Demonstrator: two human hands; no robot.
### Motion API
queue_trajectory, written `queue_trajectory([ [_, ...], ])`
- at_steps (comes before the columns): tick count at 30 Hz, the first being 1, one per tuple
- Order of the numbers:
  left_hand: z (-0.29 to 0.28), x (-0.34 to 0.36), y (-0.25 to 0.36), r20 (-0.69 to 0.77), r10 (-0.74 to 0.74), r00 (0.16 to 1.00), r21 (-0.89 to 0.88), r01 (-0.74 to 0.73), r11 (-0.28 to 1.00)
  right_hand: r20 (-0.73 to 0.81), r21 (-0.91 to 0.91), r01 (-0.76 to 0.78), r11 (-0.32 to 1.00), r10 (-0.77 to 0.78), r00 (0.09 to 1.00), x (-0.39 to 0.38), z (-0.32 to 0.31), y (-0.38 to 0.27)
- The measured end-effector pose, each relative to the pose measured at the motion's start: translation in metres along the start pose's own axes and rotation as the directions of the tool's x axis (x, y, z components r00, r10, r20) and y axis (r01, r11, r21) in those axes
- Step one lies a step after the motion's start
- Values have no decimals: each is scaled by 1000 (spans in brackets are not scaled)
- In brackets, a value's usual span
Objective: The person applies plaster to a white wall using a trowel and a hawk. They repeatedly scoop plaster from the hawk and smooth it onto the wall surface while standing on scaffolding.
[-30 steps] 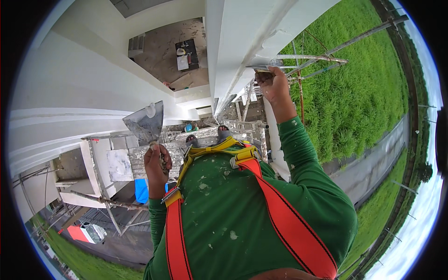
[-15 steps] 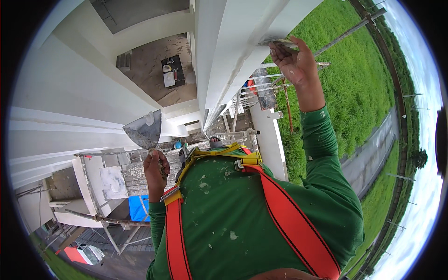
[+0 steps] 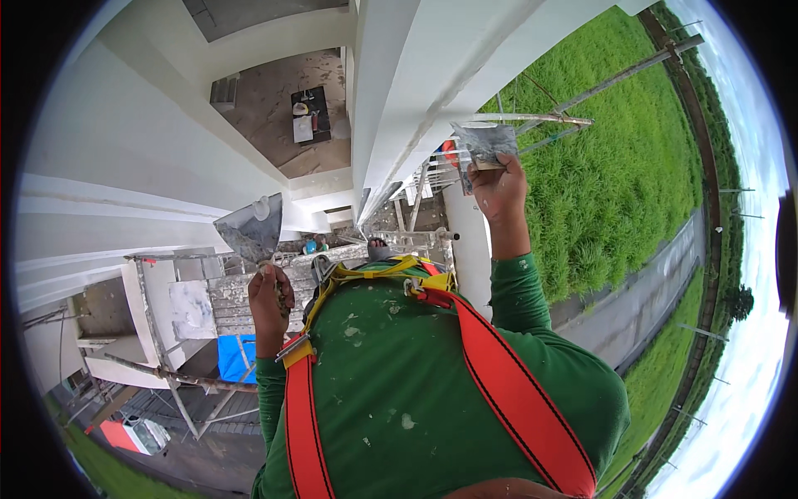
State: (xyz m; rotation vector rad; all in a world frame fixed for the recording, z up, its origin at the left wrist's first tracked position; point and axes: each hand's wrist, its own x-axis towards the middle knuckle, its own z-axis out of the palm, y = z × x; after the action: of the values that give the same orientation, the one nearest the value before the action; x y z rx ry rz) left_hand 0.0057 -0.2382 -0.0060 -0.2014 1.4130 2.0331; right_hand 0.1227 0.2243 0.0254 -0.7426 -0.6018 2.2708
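My left hand [image 3: 271,301] is closed round the handle of a wide putty knife [image 3: 252,229], its blade pointing up and away from me. A pale lump of putty [image 3: 263,208] sits near the blade's far edge. My right hand [image 3: 499,190] grips a flat metal scraper blade [image 3: 489,143], smeared with grey filler, between thumb and fingers. The scraper is beside the white column [image 3: 432,75]; whether its edge touches the surface I cannot tell. A grey filler seam runs along that column.
Below are scaffold planks [image 3: 249,306], a blue tarp [image 3: 236,359] and scaffold poles [image 3: 158,382]. A black board with tools [image 3: 312,112] lies on a lower floor. Long poles [image 3: 615,79] cross above the grass [image 3: 598,191] at right. Red harness straps [image 3: 507,374] cover my green shirt.
My right hand has drawn back toward me and down along the column, and the scraper's face has turned into view. My left hand with the putty knife has barely shifted.
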Motion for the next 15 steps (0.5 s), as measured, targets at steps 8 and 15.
queue_trajectory([
  [8, 4, -18, 5, -99, -83, 992, 94, 92, 991, -373, -42, -367, 929, 326, 869, 122, -144, 134],
  [15, 8, -27, 0, -146, -107, 983, 124, 126, 984, -373, -45, -327, 944, 287, 882, 143, -117, 135],
])
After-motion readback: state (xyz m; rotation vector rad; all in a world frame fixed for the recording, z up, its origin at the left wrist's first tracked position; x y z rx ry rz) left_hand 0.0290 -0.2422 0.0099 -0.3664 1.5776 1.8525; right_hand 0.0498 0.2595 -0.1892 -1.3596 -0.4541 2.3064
